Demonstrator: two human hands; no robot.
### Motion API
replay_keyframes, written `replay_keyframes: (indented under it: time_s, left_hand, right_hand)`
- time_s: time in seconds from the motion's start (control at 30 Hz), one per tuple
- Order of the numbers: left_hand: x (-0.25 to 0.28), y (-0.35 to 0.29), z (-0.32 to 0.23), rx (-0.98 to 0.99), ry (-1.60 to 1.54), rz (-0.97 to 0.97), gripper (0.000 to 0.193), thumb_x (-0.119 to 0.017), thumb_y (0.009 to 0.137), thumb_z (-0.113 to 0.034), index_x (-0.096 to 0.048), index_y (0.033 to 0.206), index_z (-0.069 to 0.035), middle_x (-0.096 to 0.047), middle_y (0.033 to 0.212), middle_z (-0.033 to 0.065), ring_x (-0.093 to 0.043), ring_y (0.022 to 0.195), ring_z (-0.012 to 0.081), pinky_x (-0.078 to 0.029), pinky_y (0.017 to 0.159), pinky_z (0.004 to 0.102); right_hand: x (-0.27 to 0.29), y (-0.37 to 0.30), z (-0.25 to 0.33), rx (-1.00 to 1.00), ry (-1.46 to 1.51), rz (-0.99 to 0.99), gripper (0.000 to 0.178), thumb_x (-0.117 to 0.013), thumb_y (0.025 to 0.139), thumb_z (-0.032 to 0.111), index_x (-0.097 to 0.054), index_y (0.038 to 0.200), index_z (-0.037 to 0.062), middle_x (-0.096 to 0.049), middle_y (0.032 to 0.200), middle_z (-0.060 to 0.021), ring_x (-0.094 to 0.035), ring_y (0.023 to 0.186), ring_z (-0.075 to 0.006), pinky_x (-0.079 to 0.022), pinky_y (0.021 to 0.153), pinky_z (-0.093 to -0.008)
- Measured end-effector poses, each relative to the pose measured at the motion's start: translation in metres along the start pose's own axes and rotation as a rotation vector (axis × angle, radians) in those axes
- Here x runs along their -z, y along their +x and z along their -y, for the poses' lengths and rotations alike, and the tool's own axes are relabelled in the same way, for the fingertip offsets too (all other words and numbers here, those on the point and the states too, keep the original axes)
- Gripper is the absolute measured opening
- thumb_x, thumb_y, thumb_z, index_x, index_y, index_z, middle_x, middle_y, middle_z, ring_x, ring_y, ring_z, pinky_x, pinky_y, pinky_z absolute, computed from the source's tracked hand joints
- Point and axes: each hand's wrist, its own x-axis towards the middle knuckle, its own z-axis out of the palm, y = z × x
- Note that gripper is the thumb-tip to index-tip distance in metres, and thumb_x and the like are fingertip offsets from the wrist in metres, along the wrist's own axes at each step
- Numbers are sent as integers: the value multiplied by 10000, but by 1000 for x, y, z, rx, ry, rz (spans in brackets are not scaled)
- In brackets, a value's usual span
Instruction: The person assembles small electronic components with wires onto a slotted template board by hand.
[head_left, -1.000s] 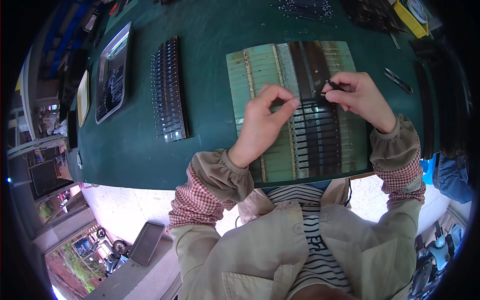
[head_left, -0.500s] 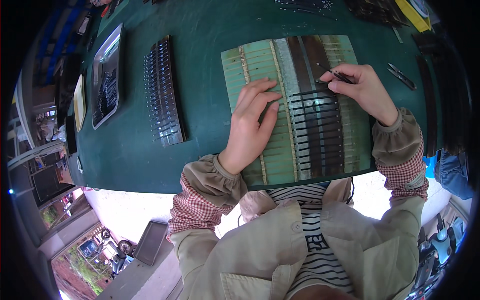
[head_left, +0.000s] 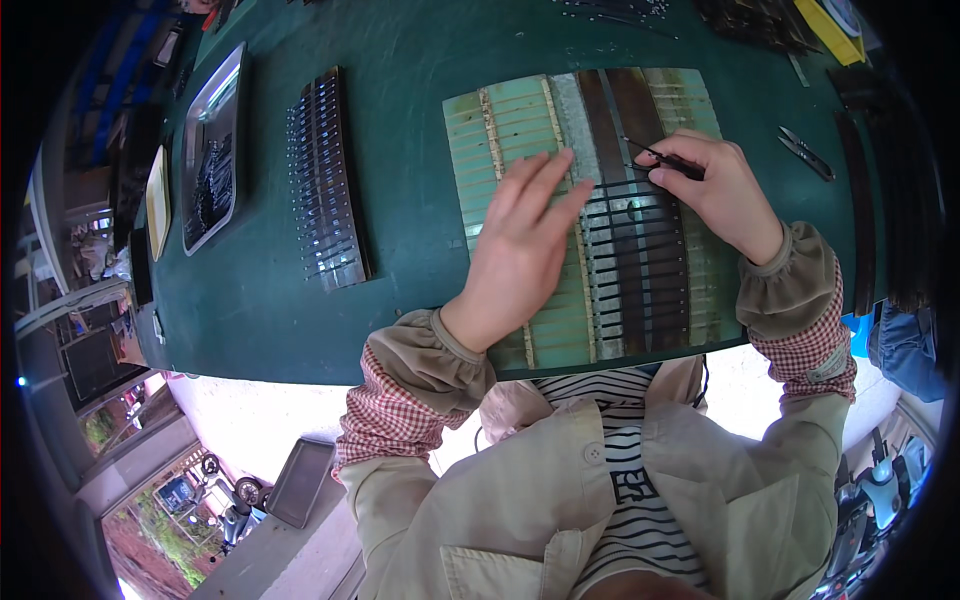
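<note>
I have the green board (head_left: 520, 110) right of centre in the frame, lying on the dark green surface (head_left: 420, 220); two dark strips (head_left: 632, 100) run down its right half, and a ladder of thin black rods (head_left: 640, 263) lies across them, one below another, from about the middle of the board to near its lower edge; the upper part of the strips shows bare.

At the upper end of that ladder I see the right hand (head_left: 715, 185), its fingers pinching dark, thin held rods (head_left: 682, 166); one of these pokes out toward the upper left over the strips; I cannot tell how many are in the grip. The left hand (head_left: 525, 235) is over the board's left half, palm down, fingers spread, nothing visible in them; its thumb and forefinger tips point at the left ends of the top rods, and I cannot tell whether they touch.

Further out, left of the board and well apart from it, I have a narrow rack (head_left: 335, 180) lined with more dark rods; beyond that, at the upper left, a metal tray (head_left: 241, 95) with a dark heap (head_left: 212, 185) in it, and a pale dish (head_left: 158, 210) just beside it; right of the board lie the snips (head_left: 806, 153), points toward the upper left; at the top edge sit loose rods (head_left: 622, 12), a dark pile (head_left: 745, 22) and, in the corner, a yellow box (head_left: 830, 32).
</note>
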Motion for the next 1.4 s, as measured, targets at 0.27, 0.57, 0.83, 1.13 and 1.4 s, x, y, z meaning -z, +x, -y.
replay_keyframes:
  time_s: [0.27,0.57,0.83,1.13,1.4]
  left_hand:
    - [2,-7,-7,-46,167,134,394,-521,751,59,-546,1140,2,-444,1300,157,-398,1209,345,-320,1014,434]
    - [-3,20,-14,387,-691,114,194,-542,855,-8,-577,1046,-6,-577,1118,105,-515,1072,211,-376,930,295]
    - [-2,25,0,183,-321,-68,88,-567,842,-15,-600,921,4,-607,1071,111,-544,1034,228,-412,888,309]
    - [-14,25,14,91,-150,-95,108,-564,830,3,-598,932,9,-605,1088,122,-525,1108,287,-404,926,351]
    - [-17,23,6,-75,177,60,263,-569,818,-22,-571,1081,-11,-486,1264,144,-442,1189,322,-340,1001,436]
  right_hand:
    - [3,-12,12,-25,-295,-8,150,-605,802,67,-583,911,-34,-639,881,-94,-606,757,-183,-465,690,-268]
    - [16,-9,30,-65,484,178,110,-596,832,21,-606,925,-35,-613,880,-22,-563,804,-64,-466,714,-208]
    - [27,4,-3,-82,384,152,130,-614,813,39,-613,919,-37,-627,865,-46,-572,794,-97,-465,752,-229]
    - [13,27,-23,-7,192,95,127,-631,785,49,-617,884,-28,-630,797,-71,-585,724,-136,-467,683,-260]
    - [-2,27,-9,62,-51,12,121,-631,760,70,-617,853,-6,-623,771,-118,-610,710,-227,-463,639,-302]
